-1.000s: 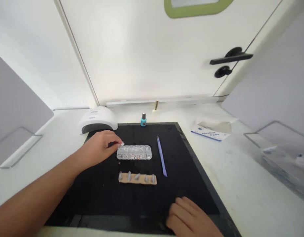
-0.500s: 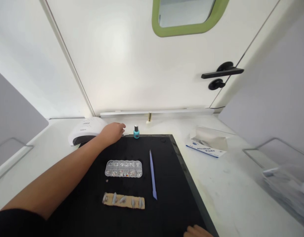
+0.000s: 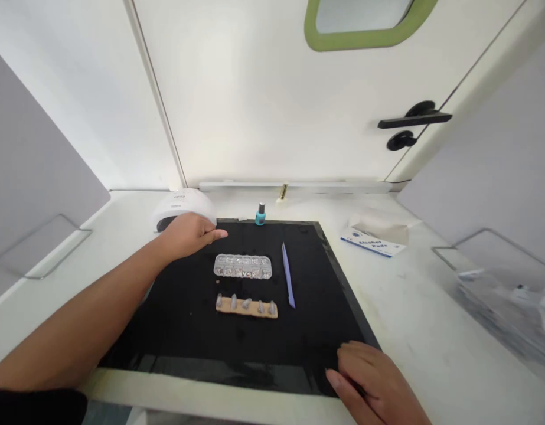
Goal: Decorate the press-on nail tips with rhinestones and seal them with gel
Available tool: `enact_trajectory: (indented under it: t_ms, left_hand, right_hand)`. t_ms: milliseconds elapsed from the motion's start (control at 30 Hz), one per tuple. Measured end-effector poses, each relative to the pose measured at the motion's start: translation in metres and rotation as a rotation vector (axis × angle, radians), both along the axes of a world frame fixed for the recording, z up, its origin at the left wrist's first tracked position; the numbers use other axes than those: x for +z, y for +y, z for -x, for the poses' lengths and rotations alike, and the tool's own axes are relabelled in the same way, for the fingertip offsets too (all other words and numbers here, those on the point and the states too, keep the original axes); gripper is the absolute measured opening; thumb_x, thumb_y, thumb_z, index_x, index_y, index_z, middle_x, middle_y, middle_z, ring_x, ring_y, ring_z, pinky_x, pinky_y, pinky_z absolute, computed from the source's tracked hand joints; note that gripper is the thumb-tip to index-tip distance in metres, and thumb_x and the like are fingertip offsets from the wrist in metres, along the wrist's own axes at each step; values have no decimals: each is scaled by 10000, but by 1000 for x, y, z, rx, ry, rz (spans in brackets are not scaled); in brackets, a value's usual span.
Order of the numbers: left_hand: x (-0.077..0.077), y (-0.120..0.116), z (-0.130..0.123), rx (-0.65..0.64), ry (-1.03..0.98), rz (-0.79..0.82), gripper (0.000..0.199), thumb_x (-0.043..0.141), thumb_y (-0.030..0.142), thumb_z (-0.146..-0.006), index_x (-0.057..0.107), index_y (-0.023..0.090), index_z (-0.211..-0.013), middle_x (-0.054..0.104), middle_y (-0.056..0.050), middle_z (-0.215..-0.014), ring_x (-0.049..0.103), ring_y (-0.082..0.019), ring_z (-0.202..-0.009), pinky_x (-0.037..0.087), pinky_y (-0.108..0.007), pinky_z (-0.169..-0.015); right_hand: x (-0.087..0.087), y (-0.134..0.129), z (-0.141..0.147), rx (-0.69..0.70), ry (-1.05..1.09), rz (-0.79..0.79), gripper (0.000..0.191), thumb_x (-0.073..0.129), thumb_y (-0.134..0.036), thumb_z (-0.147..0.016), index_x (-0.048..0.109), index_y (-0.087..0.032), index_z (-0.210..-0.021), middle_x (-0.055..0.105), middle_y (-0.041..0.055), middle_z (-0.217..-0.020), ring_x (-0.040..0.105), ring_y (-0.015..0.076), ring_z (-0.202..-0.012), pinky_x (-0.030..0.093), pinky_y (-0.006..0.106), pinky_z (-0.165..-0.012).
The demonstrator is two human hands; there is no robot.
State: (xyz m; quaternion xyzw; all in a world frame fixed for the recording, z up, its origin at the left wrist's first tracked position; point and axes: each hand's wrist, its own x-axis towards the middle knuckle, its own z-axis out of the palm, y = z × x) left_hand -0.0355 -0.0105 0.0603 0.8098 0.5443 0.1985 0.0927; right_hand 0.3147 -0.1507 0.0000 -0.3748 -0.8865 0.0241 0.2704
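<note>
My left hand [image 3: 190,235] is closed at the mat's back left corner, in front of the white nail lamp [image 3: 186,202]; what its fingers hold, if anything, is hidden. My right hand [image 3: 374,375] rests with curled fingers on the front right edge of the black mat [image 3: 175,319]. On the mat lie a clear compartment case [image 3: 242,267] of small gems, a tan strip [image 3: 247,306] bearing several nail tips, and purple tweezers [image 3: 288,276]. A teal bottle [image 3: 260,215] with a silver cap stands upright at the mat's back edge.
An open Alcohol Pads box [image 3: 374,241] sits right of the mat. A small gold item [image 3: 283,192] stands near the wall. Clear plastic packaging [image 3: 511,307] lies at the far right. Wire brackets [image 3: 64,248] are at both sides.
The view has shifted, showing the mat's front edge. My left hand has drawn back from near the bottle and its fingers have curled. More of my right hand is in view.
</note>
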Motion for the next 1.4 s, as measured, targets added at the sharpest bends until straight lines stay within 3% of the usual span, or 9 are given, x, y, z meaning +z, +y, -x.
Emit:
enact_trajectory:
  t_ms: [133, 267, 400, 500, 667, 800, 933, 1233, 1400]
  left_hand:
    - [-27, -9, 3, -48, -67, 116, 605, 442, 588, -905, 273, 189, -482, 237, 54, -476, 235, -81, -451, 192, -269, -486]
    - [-46, -9, 4, -108, -124, 201, 592, 394, 599, -901, 179, 200, -519, 162, 57, -515, 166, -76, -467, 155, -273, -469]
    - [-49, -5, -2, -159, -147, 235, 576, 397, 553, -908, 189, 202, -501, 156, 58, -492, 161, -77, -450, 140, -277, -455]
    - [-41, -2, -11, -218, -151, 225, 566, 477, 516, -890, 237, 195, -490, 187, 59, -470, 196, -80, -438, 140, -276, -459]
    - [-31, 8, -29, -397, -193, 200, 297, 578, 421, -866, 493, 181, -713, 467, 35, -653, 409, -111, -585, 316, -241, -563]
    - [-44, 13, -37, -569, -208, 238, 302, 630, 453, -855, 601, 191, -1004, 582, -38, -965, 515, -186, -891, 421, -296, -803]
    - [-57, 14, -38, -608, -191, 236, 285, 649, 403, -878, 625, 169, -1040, 587, -65, -1003, 509, -207, -943, 407, -333, -852]
    - [-54, 15, -39, -594, -256, 255, 183, 524, 309, -971, 629, 161, -997, 593, -56, -939, 535, -173, -883, 424, -300, -793]
    - [-51, 15, -40, -596, -247, 247, 188, 519, 299, -970, 632, 151, -988, 600, -60, -931, 547, -172, -878, 431, -295, -793]
  right_hand:
    - [14, -4, 6, 38, 11, 24, 299, 449, -177, -922, 321, -220, -656, 425, -39, -535, 446, 114, -478, 312, 252, -481]
    - [47, 2, 9, 112, -19, 29, 195, 466, -224, -918, 387, -226, -740, 460, -30, -584, 432, 139, -512, 311, 279, -512]
    - [80, 37, 14, 159, -64, 14, 59, 501, -259, -912, 496, -208, -884, 481, -23, -632, 457, 156, -561, 319, 298, -564]
    - [89, 77, 20, 218, -160, 30, 81, 505, -249, -913, 544, -193, -956, 516, -11, -682, 484, 160, -609, 350, 303, -613]
    - [70, 135, 29, 210, -488, 82, 220, 459, -147, -879, 616, -186, -1029, 622, 49, -851, 567, 195, -720, 396, 335, -690]
    - [43, 154, 28, 269, -548, 88, 292, 456, -114, -887, 665, -178, -1081, 665, 68, -857, 601, 196, -741, 431, 342, -722]
    - [26, 159, 26, 339, -530, 69, 346, 440, -83, -899, 663, -168, -1150, 688, 61, -833, 597, 201, -721, 431, 349, -694]
    - [21, 168, 21, 398, -527, -46, 370, 387, -14, -864, 688, -216, -935, 640, 55, -758, 523, 206, -720, 394, 356, -669]
    - [33, 170, 15, 428, -399, -268, 310, 386, -51, -930, 627, -245, -912, 632, 36, -754, 520, 203, -758, 379, 370, -697]
